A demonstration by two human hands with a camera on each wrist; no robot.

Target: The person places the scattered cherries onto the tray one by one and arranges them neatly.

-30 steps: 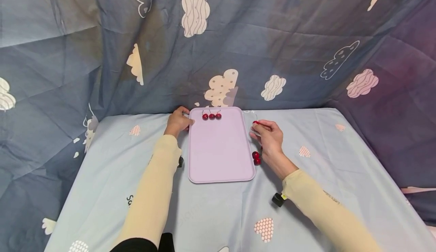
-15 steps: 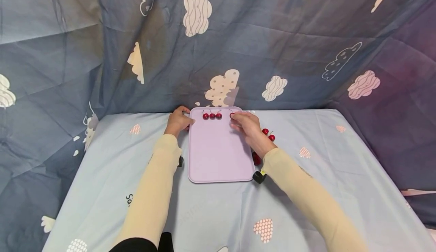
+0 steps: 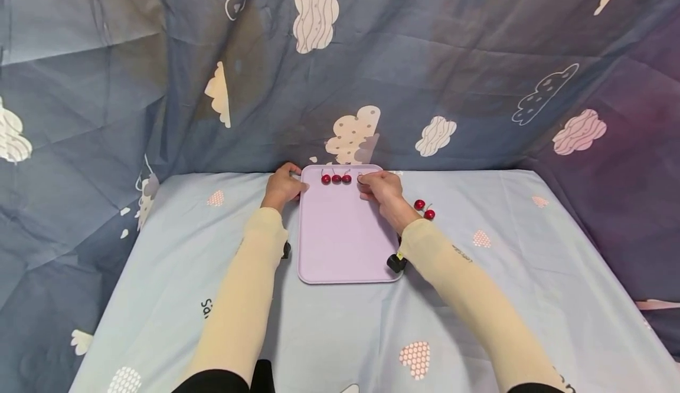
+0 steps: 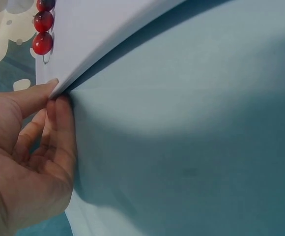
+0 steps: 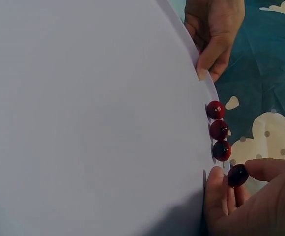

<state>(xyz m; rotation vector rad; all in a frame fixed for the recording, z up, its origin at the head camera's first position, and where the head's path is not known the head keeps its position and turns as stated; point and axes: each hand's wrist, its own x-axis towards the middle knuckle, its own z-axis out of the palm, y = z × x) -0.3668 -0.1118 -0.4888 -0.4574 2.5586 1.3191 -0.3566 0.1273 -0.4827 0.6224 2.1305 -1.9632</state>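
A lilac rectangular tray (image 3: pixel 345 233) lies on the light blue cloth. Along its far edge three dark red cherries (image 3: pixel 336 179) with thin stems sit in a row. My left hand (image 3: pixel 281 187) grips the tray's far left corner; the left wrist view shows the thumb on the rim and fingers beneath it. Over the far right part of the tray, my right hand (image 3: pixel 385 192) pinches another cherry (image 5: pixel 238 175) between thumb and fingers. In the right wrist view that cherry is close to the end of the row.
Two more cherries (image 3: pixel 425 209) with stems lie on the cloth right of the tray, beside the right wrist. Black camera mounts (image 3: pixel 396 262) sit at the wrists. A dark patterned curtain (image 3: pixel 255 104) rises right behind the tray.
My right hand has carried a cherry from right of the tray leftward over its far right corner. The two cherries beside the tray's right edge are now hidden by the arm. Left hand stays put.
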